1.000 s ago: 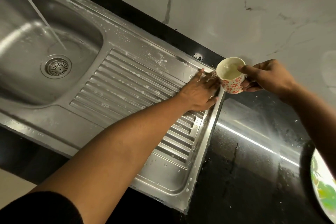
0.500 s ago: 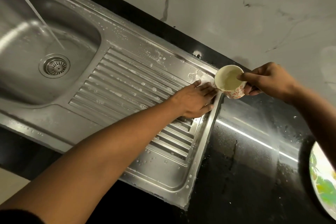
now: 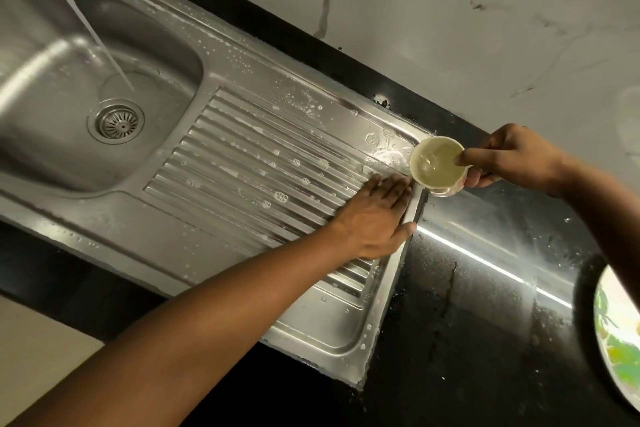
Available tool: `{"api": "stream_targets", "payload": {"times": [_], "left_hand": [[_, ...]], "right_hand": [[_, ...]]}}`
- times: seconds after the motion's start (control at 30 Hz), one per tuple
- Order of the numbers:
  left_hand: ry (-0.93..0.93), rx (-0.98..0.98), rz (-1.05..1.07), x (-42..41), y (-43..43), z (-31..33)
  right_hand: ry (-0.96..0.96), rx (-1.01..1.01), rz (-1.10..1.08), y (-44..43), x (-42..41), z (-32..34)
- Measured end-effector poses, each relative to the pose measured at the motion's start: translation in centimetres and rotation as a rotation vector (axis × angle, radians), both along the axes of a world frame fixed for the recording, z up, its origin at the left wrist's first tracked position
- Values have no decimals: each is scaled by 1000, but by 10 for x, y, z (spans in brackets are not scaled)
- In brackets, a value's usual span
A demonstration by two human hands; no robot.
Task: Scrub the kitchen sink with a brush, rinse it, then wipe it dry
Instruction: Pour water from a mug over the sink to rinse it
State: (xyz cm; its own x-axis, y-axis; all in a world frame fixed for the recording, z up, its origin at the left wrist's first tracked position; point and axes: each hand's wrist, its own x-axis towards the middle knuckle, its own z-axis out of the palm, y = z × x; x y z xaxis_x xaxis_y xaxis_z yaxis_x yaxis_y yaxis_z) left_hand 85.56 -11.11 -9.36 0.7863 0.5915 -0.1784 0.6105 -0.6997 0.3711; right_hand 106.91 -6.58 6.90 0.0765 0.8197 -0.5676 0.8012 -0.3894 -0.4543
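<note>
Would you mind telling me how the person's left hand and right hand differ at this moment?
The left hand lies flat with straight fingers; the right hand curls round a cup. The left hand presses on the ribbed drainboard; the right hand touches only the cup. Both are bare, near the drainboard's right end.

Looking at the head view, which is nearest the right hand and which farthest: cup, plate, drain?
1. The cup, held in the right hand.
2. The plate, at the right edge.
3. The drain, far left in the sink.
</note>
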Motion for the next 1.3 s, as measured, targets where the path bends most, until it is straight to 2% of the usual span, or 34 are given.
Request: {"api": "stream_targets", "payload": {"times": [0.37, 0.63, 0.77, 0.97, 1.13, 1.3], "left_hand": [[5, 104, -25, -28, -18, -10], [71, 57, 191, -82, -63, -1], [82, 35, 198, -109, -93, 0], [117, 24, 346, -135, -75, -1], [90, 50, 125, -146, -75, -2], [134, 12, 305, -164, -47, 0]], "right_hand": [[-44, 20, 51, -40, -24, 15], [72, 50, -3, -79, -65, 17], [106, 49, -15, -93, -88, 10], [71, 86, 24, -110, -122, 3], [22, 93, -12, -119, -135, 2], [-8, 105, -151, -128, -148, 5]]}}
